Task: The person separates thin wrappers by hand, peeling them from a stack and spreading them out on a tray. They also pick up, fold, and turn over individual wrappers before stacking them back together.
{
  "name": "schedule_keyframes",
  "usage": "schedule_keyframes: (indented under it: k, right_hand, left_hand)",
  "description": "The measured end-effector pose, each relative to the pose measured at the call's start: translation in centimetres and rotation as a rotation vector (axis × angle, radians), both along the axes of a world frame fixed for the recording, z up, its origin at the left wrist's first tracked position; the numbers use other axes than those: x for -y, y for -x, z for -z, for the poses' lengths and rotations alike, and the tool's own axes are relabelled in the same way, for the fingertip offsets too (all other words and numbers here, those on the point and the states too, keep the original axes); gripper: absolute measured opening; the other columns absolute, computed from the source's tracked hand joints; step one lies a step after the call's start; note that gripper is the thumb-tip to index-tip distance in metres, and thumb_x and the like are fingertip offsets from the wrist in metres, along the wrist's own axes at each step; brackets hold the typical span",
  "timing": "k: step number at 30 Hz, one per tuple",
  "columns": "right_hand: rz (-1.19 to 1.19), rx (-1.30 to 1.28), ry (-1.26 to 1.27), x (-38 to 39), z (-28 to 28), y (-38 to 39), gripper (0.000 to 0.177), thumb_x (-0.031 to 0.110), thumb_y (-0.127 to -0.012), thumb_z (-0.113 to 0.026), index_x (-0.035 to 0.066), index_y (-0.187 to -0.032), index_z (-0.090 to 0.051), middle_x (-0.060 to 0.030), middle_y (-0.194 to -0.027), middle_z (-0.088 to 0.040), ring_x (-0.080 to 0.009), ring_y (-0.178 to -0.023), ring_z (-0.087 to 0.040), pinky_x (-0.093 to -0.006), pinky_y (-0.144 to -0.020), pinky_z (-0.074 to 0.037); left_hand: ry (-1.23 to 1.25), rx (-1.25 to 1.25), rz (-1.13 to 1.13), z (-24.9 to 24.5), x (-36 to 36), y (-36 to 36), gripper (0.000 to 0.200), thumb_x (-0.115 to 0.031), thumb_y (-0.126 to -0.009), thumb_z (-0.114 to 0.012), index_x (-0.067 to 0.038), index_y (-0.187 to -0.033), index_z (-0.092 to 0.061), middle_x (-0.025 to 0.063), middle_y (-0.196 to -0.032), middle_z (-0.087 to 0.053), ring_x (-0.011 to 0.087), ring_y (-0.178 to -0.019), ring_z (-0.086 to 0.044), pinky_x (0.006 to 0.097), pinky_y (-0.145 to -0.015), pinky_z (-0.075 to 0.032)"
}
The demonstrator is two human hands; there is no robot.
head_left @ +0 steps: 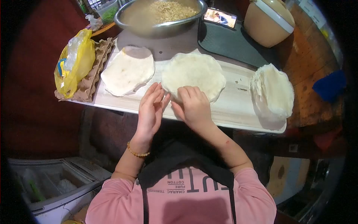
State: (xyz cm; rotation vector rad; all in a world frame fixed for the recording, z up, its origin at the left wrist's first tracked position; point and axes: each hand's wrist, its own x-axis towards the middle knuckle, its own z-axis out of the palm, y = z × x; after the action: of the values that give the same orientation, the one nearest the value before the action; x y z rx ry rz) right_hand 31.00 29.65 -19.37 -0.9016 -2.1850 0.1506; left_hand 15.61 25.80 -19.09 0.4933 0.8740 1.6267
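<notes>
A round white wrapper [195, 72] lies flat in the middle of a pale board [238, 106]. My right hand [194, 106] rests on its near edge with the fingers curled down on the sheet. My left hand [151, 108] is just beside it, fingers straight and together, the tips touching the wrapper's left near edge. A second flat wrapper [128, 70] lies to the left on the board. A stack of several wrappers [274, 91] sits at the board's right end.
A big steel bowl [149, 22] of shredded filling stands behind the board. A yellow plastic bag [74, 61] lies on an egg tray [93, 78] at left. A phone [220, 17], a tan lidded pot [268, 22] and a blue cloth [330, 86] are at right.
</notes>
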Motion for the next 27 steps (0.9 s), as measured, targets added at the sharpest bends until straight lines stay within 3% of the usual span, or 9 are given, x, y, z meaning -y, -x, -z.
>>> schedule_keyframes:
  k: [2,4,6,8,12,15,21,25,27]
  right_hand:
    - [0.102,0.097,-0.032,-0.8,0.8,0.1,0.033,0.019,-0.072,-0.073,0.004,-0.097,-0.057,-0.0118,-0.088,-0.056,-0.0302,-0.085,-0.056,-0.0429,-0.073,-0.046]
    - [0.116,0.049,0.003,-1.0,1.4,-0.8,0.029,0.018,-0.074,-0.072,0.004,-0.095,-0.058,-0.0129,-0.086,-0.058,-0.0314,-0.082,-0.058,-0.0428,-0.072,-0.047]
    - [0.144,-0.011,0.022,-1.6,1.1,-2.4,0.025,0.016,-0.075,-0.071,0.003,-0.093,-0.059,-0.0141,-0.084,-0.059,-0.0326,-0.080,-0.060,-0.0426,-0.070,-0.049]
    - [0.029,-0.220,0.174,-1.7,1.0,-4.5,0.020,0.014,-0.078,-0.070,0.002,-0.091,-0.062,-0.0159,-0.082,-0.063,-0.0343,-0.077,-0.064,-0.0416,-0.068,-0.052]
    - [-0.028,-0.268,0.317,-1.4,0.0,-7.4,0.016,0.008,-0.086,-0.066,0.000,-0.100,-0.066,-0.0166,-0.093,-0.068,-0.0328,-0.082,-0.068,-0.0374,-0.072,-0.054]
    - [-0.038,-0.264,0.246,-1.6,0.7,-7.8,0.018,0.009,-0.088,-0.067,0.000,-0.104,-0.067,-0.0160,-0.096,-0.069,-0.0301,-0.083,-0.070,-0.0359,-0.073,-0.055]
    - [-0.064,-0.412,0.381,-1.2,-0.7,-7.0,0.019,0.009,-0.088,-0.069,-0.001,-0.105,-0.069,-0.0115,-0.098,-0.069,-0.0196,-0.087,-0.069,-0.0309,-0.074,-0.055]
    - [-0.061,-0.433,0.395,-1.9,-1.8,-6.3,0.017,0.008,-0.089,-0.068,-0.001,-0.104,-0.069,-0.0107,-0.095,-0.069,-0.0184,-0.086,-0.069,-0.0300,-0.072,-0.055]
    - [-0.056,-0.457,0.439,-2.1,-2.1,-6.1,0.018,0.013,-0.088,-0.068,0.000,-0.100,-0.069,-0.0144,-0.094,-0.069,-0.0260,-0.083,-0.070,-0.0340,-0.072,-0.055]
  left_hand:
    - [0.036,0.047,-0.004,-0.4,-0.4,-0.3,0.049,-0.017,-0.101,-0.047,0.010,-0.139,-0.033,0.0225,-0.143,-0.041,0.0270,-0.131,-0.046,0.0409,-0.109,-0.042]
    - [0.072,0.196,0.110,0.0,-1.3,-0.2,0.044,-0.018,-0.101,-0.047,0.009,-0.135,-0.039,0.0197,-0.130,-0.052,0.0257,-0.122,-0.054,0.0385,-0.104,-0.047]
    - [0.050,0.139,0.172,0.3,-2.1,-0.5,0.040,-0.018,-0.100,-0.049,0.006,-0.131,-0.045,0.0159,-0.119,-0.059,0.0241,-0.113,-0.059,0.0349,-0.096,-0.052]
    - [-0.016,-0.128,0.246,0.0,-2.8,-1.3,0.039,-0.019,-0.100,-0.051,0.004,-0.132,-0.046,0.0135,-0.116,-0.060,0.0218,-0.108,-0.060,0.0315,-0.089,-0.054]
    - [-0.171,-0.457,0.235,0.8,-4.2,-3.0,0.044,-0.015,-0.098,-0.055,0.002,-0.136,-0.042,0.0123,-0.120,-0.058,0.0168,-0.103,-0.062,0.0284,-0.083,-0.054]
    - [-0.159,-0.347,0.250,0.7,-4.3,-3.8,0.052,-0.010,-0.094,-0.061,0.001,-0.139,-0.038,0.0104,-0.124,-0.055,0.0161,-0.113,-0.054,0.0306,-0.094,-0.046]
    - [-0.150,-0.335,0.259,-0.2,-4.1,-4.2,0.056,-0.008,-0.094,-0.062,0.001,-0.142,-0.035,0.0133,-0.131,-0.051,0.0193,-0.120,-0.051,0.0339,-0.099,-0.045]
    - [-0.172,-0.381,0.258,-0.2,-4.4,-4.1,0.057,-0.007,-0.093,-0.062,0.001,-0.142,-0.034,0.0133,-0.132,-0.050,0.0202,-0.120,-0.052,0.0336,-0.098,-0.045]
    - [-0.167,-0.379,0.256,-0.3,-4.4,-4.2,0.059,-0.005,-0.092,-0.063,0.001,-0.142,-0.034,0.0136,-0.132,-0.050,0.0204,-0.120,-0.052,0.0333,-0.098,-0.045]
